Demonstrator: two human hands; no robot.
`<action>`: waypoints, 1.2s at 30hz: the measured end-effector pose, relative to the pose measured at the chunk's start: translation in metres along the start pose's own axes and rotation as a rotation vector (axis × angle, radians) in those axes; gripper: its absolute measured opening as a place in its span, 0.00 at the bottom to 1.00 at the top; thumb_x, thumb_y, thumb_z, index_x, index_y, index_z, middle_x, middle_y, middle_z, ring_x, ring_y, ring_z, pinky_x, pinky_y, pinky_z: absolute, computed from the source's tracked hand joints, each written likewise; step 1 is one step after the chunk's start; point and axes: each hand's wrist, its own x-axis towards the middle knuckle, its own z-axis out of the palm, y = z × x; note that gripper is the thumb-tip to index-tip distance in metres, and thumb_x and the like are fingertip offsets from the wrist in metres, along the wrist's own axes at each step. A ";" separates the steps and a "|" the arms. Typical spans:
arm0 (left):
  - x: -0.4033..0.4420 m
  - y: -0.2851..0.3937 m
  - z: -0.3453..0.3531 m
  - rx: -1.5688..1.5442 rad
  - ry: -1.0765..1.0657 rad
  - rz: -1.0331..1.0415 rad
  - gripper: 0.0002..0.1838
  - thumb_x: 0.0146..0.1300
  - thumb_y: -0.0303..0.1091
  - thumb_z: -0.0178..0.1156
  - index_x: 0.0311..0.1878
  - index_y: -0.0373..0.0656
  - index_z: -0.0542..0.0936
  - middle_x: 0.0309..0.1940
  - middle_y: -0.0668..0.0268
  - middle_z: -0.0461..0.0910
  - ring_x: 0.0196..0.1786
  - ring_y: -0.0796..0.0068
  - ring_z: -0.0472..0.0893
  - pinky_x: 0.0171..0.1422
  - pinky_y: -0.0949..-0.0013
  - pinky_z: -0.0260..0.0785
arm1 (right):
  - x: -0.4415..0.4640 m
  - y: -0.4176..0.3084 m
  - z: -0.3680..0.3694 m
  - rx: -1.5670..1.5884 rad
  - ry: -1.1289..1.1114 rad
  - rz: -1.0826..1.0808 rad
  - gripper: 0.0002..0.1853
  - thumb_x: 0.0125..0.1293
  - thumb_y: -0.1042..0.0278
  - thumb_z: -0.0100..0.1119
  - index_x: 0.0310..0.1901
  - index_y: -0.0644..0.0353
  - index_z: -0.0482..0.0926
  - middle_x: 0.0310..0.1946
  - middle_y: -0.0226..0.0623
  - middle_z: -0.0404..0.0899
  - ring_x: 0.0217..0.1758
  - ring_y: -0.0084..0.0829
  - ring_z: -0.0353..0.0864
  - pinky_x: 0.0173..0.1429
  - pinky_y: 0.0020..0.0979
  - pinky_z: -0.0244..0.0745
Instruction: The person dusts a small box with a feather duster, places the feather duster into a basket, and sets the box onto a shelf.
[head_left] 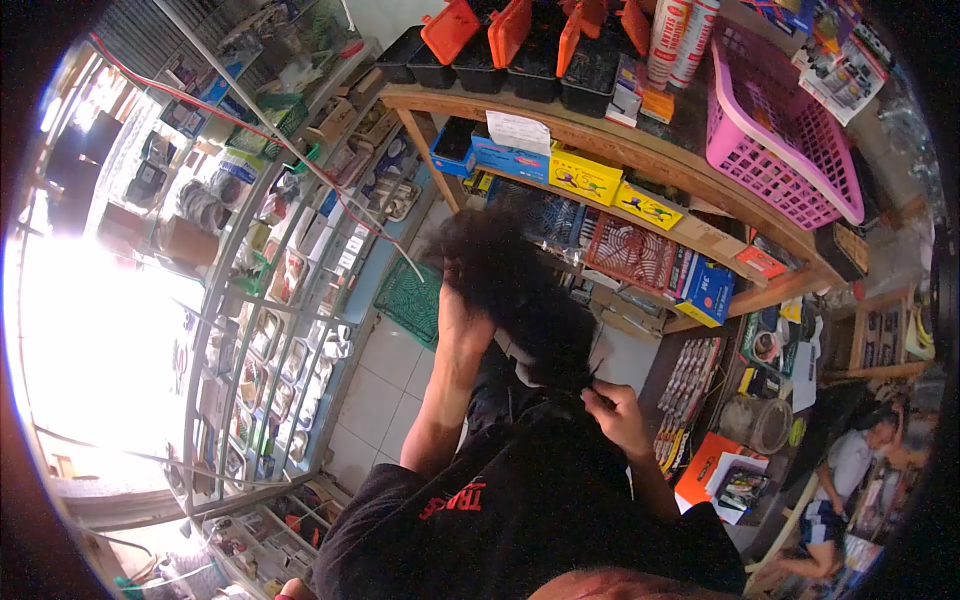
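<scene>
A large black fluffy bundle (530, 290) of hair-like fibres hangs in front of my black shirt (520, 490). My left hand (466, 318) is closed around its upper left side, with the fingers partly hidden by the fibres. At the lower right end of the bundle, my right hand (612, 408) pinches a thin dark strand between thumb and fingers. The bundle's far end is frayed and loose.
Wooden shelves (600, 110) ahead carry black bins with orange lids (450, 32), a pink basket (780, 140) and boxes. A glass display rack (290, 300) stands at left. A green basket (408, 303) is on the tiled floor. Another person (845, 470) sits at far right.
</scene>
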 end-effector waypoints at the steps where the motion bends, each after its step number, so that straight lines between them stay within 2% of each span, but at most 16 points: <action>1: 0.000 0.001 0.002 -0.004 -0.019 0.012 0.21 0.69 0.44 0.46 0.59 0.42 0.69 0.57 0.63 0.71 0.59 0.65 0.69 0.67 0.61 0.57 | 0.000 0.003 -0.001 -0.032 -0.010 0.004 0.10 0.64 0.68 0.55 0.38 0.69 0.77 0.22 0.31 0.75 0.28 0.18 0.66 0.32 0.25 0.64; 5: 0.000 0.000 0.008 -0.017 -0.095 0.054 0.22 0.69 0.45 0.45 0.60 0.42 0.68 0.60 0.62 0.69 0.64 0.65 0.64 0.71 0.62 0.49 | 0.002 0.016 -0.001 -0.016 0.053 -0.016 0.11 0.64 0.67 0.56 0.36 0.69 0.77 0.21 0.30 0.73 0.26 0.17 0.65 0.29 0.24 0.62; 6: 0.001 -0.001 0.008 -0.045 -0.133 0.042 0.20 0.68 0.40 0.45 0.60 0.41 0.68 0.59 0.63 0.69 0.64 0.67 0.65 0.71 0.63 0.50 | 0.002 0.013 -0.002 -0.026 0.031 -0.021 0.11 0.64 0.67 0.56 0.35 0.69 0.77 0.21 0.30 0.73 0.26 0.17 0.65 0.29 0.24 0.61; 9: 0.000 0.003 -0.010 0.688 -0.228 0.271 0.19 0.68 0.34 0.44 0.60 0.39 0.67 0.60 0.61 0.69 0.63 0.67 0.66 0.70 0.65 0.53 | 0.002 0.002 -0.005 -0.034 0.014 -0.041 0.11 0.63 0.68 0.56 0.32 0.69 0.76 0.19 0.29 0.71 0.25 0.17 0.64 0.28 0.24 0.61; 11: 0.003 0.002 -0.012 0.601 -0.212 0.240 0.19 0.67 0.31 0.44 0.60 0.39 0.67 0.60 0.60 0.69 0.62 0.66 0.66 0.69 0.65 0.55 | 0.002 -0.001 -0.005 -0.011 0.073 -0.056 0.10 0.62 0.69 0.57 0.30 0.69 0.75 0.19 0.29 0.70 0.24 0.16 0.64 0.28 0.25 0.60; 13: 0.009 0.003 -0.006 -0.061 -0.113 0.037 0.19 0.66 0.30 0.44 0.60 0.39 0.67 0.59 0.59 0.69 0.61 0.66 0.68 0.68 0.66 0.57 | 0.002 -0.003 -0.008 -0.035 -0.001 -0.029 0.10 0.62 0.69 0.57 0.29 0.69 0.74 0.18 0.29 0.69 0.23 0.17 0.63 0.27 0.25 0.60; 16: 0.002 0.005 -0.010 0.082 -0.215 0.064 0.19 0.66 0.32 0.46 0.59 0.39 0.68 0.57 0.60 0.71 0.58 0.67 0.71 0.65 0.67 0.61 | 0.005 -0.001 -0.007 -0.061 0.041 -0.109 0.09 0.61 0.70 0.57 0.29 0.69 0.74 0.17 0.30 0.68 0.22 0.17 0.63 0.26 0.25 0.60; 19: 0.006 0.000 -0.006 0.527 -0.181 0.294 0.19 0.66 0.31 0.48 0.59 0.38 0.69 0.56 0.61 0.72 0.57 0.68 0.72 0.63 0.68 0.63 | 0.004 0.006 -0.008 -0.084 0.033 -0.095 0.09 0.61 0.71 0.57 0.29 0.70 0.74 0.16 0.31 0.67 0.21 0.17 0.62 0.25 0.25 0.59; 21: 0.006 0.000 -0.005 0.590 -0.142 0.336 0.18 0.66 0.30 0.47 0.59 0.38 0.68 0.56 0.61 0.72 0.56 0.68 0.72 0.63 0.67 0.63 | 0.003 0.007 -0.007 -0.082 0.044 -0.098 0.10 0.61 0.71 0.57 0.27 0.69 0.74 0.16 0.30 0.67 0.21 0.17 0.62 0.25 0.25 0.58; 27: 0.008 0.008 -0.006 -0.007 -0.056 0.039 0.17 0.67 0.34 0.44 0.54 0.36 0.71 0.50 0.59 0.74 0.53 0.65 0.73 0.60 0.66 0.64 | 0.001 0.001 -0.014 -0.033 0.087 -0.121 0.14 0.62 0.68 0.57 0.22 0.66 0.70 0.15 0.27 0.64 0.20 0.16 0.60 0.23 0.25 0.54; 30: 0.012 0.006 -0.015 0.058 0.032 0.171 0.18 0.65 0.34 0.44 0.52 0.34 0.72 0.49 0.58 0.75 0.50 0.62 0.74 0.57 0.63 0.66 | -0.005 0.003 -0.016 0.105 0.066 -0.066 0.15 0.62 0.68 0.57 0.21 0.66 0.68 0.14 0.25 0.63 0.20 0.15 0.60 0.23 0.25 0.53; 32: 0.025 0.014 -0.052 -0.097 -0.291 0.015 0.17 0.62 0.33 0.45 0.49 0.33 0.73 0.45 0.57 0.76 0.46 0.61 0.75 0.52 0.61 0.68 | -0.010 0.011 -0.022 0.237 0.072 0.049 0.15 0.62 0.68 0.56 0.21 0.66 0.68 0.15 0.24 0.63 0.20 0.15 0.60 0.23 0.25 0.53; 33: 0.031 0.016 -0.072 -0.176 -0.452 -0.065 0.17 0.60 0.33 0.46 0.48 0.33 0.74 0.44 0.57 0.77 0.44 0.61 0.75 0.49 0.61 0.69 | -0.009 0.010 -0.026 0.145 0.025 0.029 0.15 0.62 0.68 0.57 0.22 0.66 0.69 0.15 0.25 0.63 0.20 0.15 0.60 0.24 0.25 0.54; 34: 0.023 0.014 -0.046 -0.191 -0.087 0.073 0.14 0.54 0.32 0.48 0.40 0.33 0.75 0.35 0.57 0.77 0.33 0.61 0.74 0.39 0.62 0.68 | -0.006 0.006 -0.030 0.053 -0.021 0.010 0.14 0.62 0.68 0.57 0.22 0.67 0.69 0.15 0.25 0.64 0.21 0.15 0.60 0.24 0.25 0.54; 35: -0.006 0.002 0.027 0.205 0.190 0.326 0.14 0.54 0.34 0.51 0.39 0.33 0.75 0.34 0.59 0.77 0.33 0.62 0.74 0.40 0.62 0.69 | -0.002 0.001 -0.032 -0.038 -0.068 -0.010 0.14 0.62 0.68 0.57 0.23 0.67 0.70 0.15 0.25 0.64 0.21 0.15 0.61 0.24 0.25 0.55; 36: -0.001 0.003 0.004 0.449 0.118 0.412 0.14 0.56 0.33 0.51 0.42 0.34 0.75 0.37 0.60 0.77 0.38 0.63 0.75 0.44 0.63 0.69 | 0.001 -0.005 -0.029 -0.121 -0.087 -0.131 0.13 0.62 0.68 0.57 0.25 0.68 0.72 0.15 0.27 0.65 0.21 0.15 0.61 0.24 0.25 0.56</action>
